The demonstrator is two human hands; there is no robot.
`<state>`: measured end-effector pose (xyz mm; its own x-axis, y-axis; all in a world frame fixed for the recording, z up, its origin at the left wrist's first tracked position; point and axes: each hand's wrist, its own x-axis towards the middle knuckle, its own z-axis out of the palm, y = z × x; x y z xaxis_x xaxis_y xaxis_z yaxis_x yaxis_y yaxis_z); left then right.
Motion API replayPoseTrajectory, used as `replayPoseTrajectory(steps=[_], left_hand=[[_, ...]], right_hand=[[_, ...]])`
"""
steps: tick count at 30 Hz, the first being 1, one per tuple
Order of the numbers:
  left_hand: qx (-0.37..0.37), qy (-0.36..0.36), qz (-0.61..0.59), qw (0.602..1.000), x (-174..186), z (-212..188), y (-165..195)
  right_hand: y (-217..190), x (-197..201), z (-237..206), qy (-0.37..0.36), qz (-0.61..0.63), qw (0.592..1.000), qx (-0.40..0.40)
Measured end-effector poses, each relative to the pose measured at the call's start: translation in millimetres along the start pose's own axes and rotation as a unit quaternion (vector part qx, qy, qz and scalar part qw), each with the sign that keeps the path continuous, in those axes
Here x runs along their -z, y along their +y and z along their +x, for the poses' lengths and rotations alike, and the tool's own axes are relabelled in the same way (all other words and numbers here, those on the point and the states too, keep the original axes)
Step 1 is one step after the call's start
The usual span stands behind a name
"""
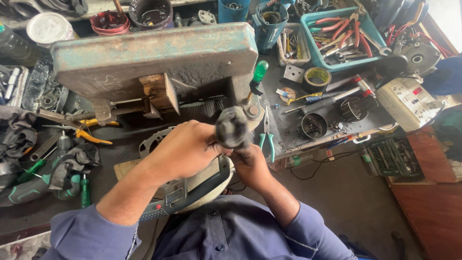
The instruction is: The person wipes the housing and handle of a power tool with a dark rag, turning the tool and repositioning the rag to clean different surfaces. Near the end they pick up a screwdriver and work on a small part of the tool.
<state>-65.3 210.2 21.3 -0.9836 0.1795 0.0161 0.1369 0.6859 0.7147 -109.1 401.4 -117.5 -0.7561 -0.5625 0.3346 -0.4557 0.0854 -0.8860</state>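
Both hands, left hand (185,149) and right hand (250,163), clamp a dark, blurred cylindrical motor part (232,127) above the workbench's (298,127) near edge, over an angle grinder (192,190). Risk: greasy grip may slip, dropping the part onto the grinder.

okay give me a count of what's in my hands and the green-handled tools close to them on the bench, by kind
Dark grimy cylindrical part, gripped by the left hand and right hand: 1
Green-handled pliers: 1
Green-handled screwdriver by the press: 1
Green-handled screwdriver at the left: 1
Total: 4
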Motion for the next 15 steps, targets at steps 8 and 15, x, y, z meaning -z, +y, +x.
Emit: replayPoseTrajectory(steps=[8, 15], left_hand=[[0.027, 0.041, 0.016, 0.999, 1, 1, 13], [-0.043, -0.027, 0.018, 0.999, 1, 1, 0]], right_hand=[[2, -14, -3, 0.07, 0.001, 0.997, -0.023], [16, -7, -5, 0.004, -0.025, 0.999, -0.02]])
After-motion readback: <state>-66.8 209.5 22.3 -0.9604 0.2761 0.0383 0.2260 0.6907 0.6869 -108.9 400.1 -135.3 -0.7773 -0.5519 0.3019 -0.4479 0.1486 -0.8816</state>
